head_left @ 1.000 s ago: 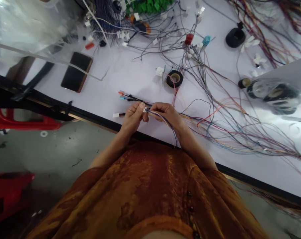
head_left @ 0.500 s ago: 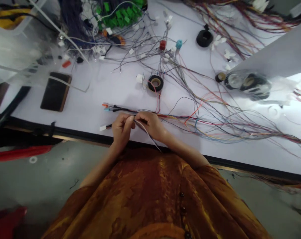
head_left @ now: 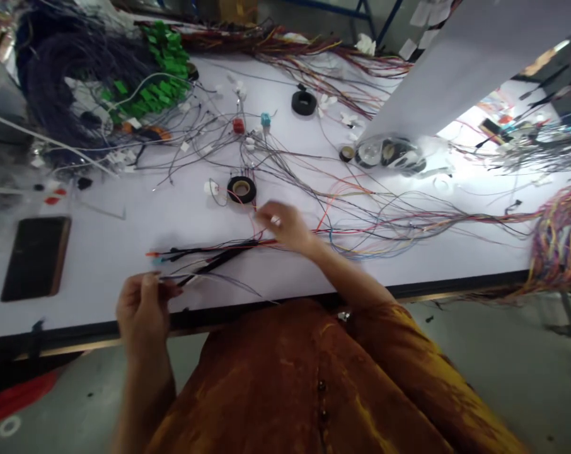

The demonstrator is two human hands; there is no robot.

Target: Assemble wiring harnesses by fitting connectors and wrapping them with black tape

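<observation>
My left hand (head_left: pixel 144 309) is out past the table's front edge, its fingers pinched on thin wires (head_left: pixel 205 277) that trail to the right. Beside it lies a black-sleeved wire harness (head_left: pixel 214 261) ending in small orange and blue tips. My right hand (head_left: pixel 285 227) is blurred above the table, and a small white connector (head_left: pixel 276 221) shows at its fingertips. Coloured wires (head_left: pixel 384 227) spread out to its right. A roll of black tape (head_left: pixel 241 189) lies just beyond it.
On the white work table (head_left: pixel 101 214) lie a black phone (head_left: pixel 36 256), a dark wire coil (head_left: pixel 58 82), green connectors (head_left: pixel 160 75) and a plastic bag of tape rolls (head_left: pixel 389 154). A multicoloured wire bundle (head_left: pixel 562 243) hangs over the right edge. Grey floor lies below.
My hands have parted: the left has moved left past the table edge, drawing the thin wires out. The view has tilted up and now takes in more of the table.
</observation>
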